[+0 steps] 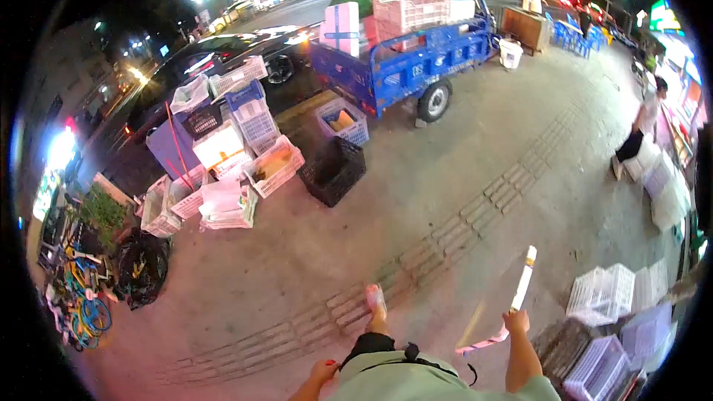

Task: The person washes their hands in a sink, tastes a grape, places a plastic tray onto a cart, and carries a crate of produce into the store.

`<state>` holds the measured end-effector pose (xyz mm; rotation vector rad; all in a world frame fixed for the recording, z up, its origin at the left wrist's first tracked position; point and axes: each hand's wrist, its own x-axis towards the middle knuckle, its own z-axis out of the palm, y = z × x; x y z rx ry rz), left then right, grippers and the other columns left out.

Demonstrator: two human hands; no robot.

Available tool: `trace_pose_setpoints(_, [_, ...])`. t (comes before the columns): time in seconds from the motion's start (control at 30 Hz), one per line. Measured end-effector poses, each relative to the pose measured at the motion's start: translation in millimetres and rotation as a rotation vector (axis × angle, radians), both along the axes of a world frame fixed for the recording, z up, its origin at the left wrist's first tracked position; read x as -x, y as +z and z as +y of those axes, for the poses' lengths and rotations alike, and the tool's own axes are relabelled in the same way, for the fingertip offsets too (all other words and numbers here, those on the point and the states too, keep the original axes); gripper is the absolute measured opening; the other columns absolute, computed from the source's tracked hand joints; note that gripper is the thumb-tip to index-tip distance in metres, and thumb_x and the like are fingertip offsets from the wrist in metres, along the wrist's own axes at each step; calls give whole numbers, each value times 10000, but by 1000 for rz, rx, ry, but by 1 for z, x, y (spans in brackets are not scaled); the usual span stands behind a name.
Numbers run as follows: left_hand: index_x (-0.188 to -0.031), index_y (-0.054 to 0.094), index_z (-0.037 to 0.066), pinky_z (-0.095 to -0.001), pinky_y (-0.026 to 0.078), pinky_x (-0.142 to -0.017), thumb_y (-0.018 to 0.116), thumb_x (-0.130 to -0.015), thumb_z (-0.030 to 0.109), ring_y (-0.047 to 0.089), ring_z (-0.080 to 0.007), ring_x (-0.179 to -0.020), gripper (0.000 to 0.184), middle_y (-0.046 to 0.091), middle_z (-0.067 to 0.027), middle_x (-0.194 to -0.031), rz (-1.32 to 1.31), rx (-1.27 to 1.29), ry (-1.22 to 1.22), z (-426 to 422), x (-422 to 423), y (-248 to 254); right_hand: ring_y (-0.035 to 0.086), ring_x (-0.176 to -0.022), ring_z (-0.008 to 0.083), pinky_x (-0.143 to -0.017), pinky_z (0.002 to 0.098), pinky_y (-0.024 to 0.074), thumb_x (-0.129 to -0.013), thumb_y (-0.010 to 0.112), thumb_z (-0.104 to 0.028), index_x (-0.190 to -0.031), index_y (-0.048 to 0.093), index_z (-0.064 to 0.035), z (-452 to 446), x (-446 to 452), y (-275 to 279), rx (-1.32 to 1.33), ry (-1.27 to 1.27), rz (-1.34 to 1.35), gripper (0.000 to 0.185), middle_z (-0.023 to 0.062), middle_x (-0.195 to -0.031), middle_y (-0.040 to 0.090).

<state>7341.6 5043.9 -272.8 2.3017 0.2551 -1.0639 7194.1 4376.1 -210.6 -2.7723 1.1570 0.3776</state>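
Observation:
My right hand (516, 320) is wrapped round a long white stick-like object (523, 282) that points up and away from me over the pavement. A pinkish strip (486, 341) extends from below this hand toward the left. At my left side, my left hand (324, 370) hangs low beside my dark shorts, with a small red spot near its fingers; whether it holds anything is too small to tell. My foot (375, 298) in a light sandal is on the paving ahead.
A blue cargo tricycle (416, 67) loaded with crates stands ahead. Stacked crates and a black crate (333, 171) are at the left, near a black bag (141, 267) and bicycles. More crates (600, 295) line the right, where a person (645, 122) stands.

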Motion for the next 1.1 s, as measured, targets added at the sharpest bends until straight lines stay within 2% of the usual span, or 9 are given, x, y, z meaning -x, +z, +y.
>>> trace_pose_setpoints(0.03, [-815, 707, 112, -394, 500, -647, 622, -817, 471, 658, -251, -701, 368, 663, -111, -714, -65, -21, -43, -13, -23, -3, 662, -923, 350, -803, 451, 521, -756, 702, -407, -1006, 680, -31, -31, -5, -35, 56, 246, -17, 451, 151, -951, 696])
trace_pose_setpoints(0.13, [-763, 685, 107, -377, 488, -622, 636, -796, 488, 636, -243, -652, 386, 656, -103, -705, -40, -86, -221, -30, -101, -55, 644, -869, 382, -753, 478, 497, -773, 671, -360, -946, 665, -22, -42, -40, -7, -216, -505, -422, 379, 185, -874, 678])
trace_pose_setpoints(0.27, [-729, 644, 97, -378, 463, -590, 664, -782, 489, 584, -216, -596, 396, 651, -99, -715, 181, -75, -255, -80, -228, -27, 580, -646, 255, -599, 403, 461, -818, 620, -277, -763, 572, 49, -70, -34, -22, -98, -647, -546, 334, 161, -642, 556])
trace_pose_setpoints(0.37, [-771, 637, 75, -379, 463, -593, 675, -799, 448, 556, -198, -594, 376, 644, -109, -743, 93, 234, -189, -110, -338, -55, 589, -690, 260, -602, 409, 458, -816, 638, -310, -853, 566, 66, -84, -48, -70, -642, -789, -1410, 384, 198, -706, 564])
trace_pose_setpoints(0.53, [-1045, 600, 44, -409, 496, -740, 651, -855, 428, 619, -246, -844, 432, 672, -138, -907, -171, 168, -233, -219, -514, -30, 580, -695, 299, -629, 446, 465, -808, 659, -318, -870, 551, 76, -9, -114, -16, 87, -770, -504, 413, 207, -755, 597])
trace_pose_setpoints(0.73, [-1172, 595, 30, -375, 485, -875, 684, -841, 367, 619, -275, -1008, 480, 652, -148, -1089, -258, 294, -136, -359, -638, 65, 679, -802, 245, -646, 410, 524, -877, 549, -410, -1052, 642, -112, -25, -196, -98, -750, -600, -55, 358, 124, -871, 688])
trace_pose_setpoints(0.8, [-1155, 604, 30, -373, 483, -878, 682, -840, 364, 618, -274, -1010, 466, 651, -151, -1087, -305, 277, -205, -385, -670, 57, 678, -915, 273, -721, 452, 541, -921, 439, -480, -1121, 642, -208, -56, -212, -189, -297, -216, 367, 394, 99, -975, 690])
trace_pose_setpoints(1.0, [-929, 662, 23, -414, 498, -712, 680, -835, 339, 634, -276, -785, 331, 666, -148, -830, -208, 112, -380, -408, -718, 52, 679, -862, 280, -732, 414, 516, -767, 696, -492, -916, 682, 6, -180, -367, -164, -610, -955, 43, 520, 179, -945, 699])
trace_pose_setpoints(1.1, [-782, 657, 41, -444, 480, -617, 692, -822, 339, 601, -288, -611, 303, 634, -140, -665, 83, 149, -344, -409, -751, -10, 692, -804, 304, -706, 448, 532, -759, 688, -514, -866, 709, -33, -279, -456, -97, -472, -845, 12, 493, 162, -834, 704])
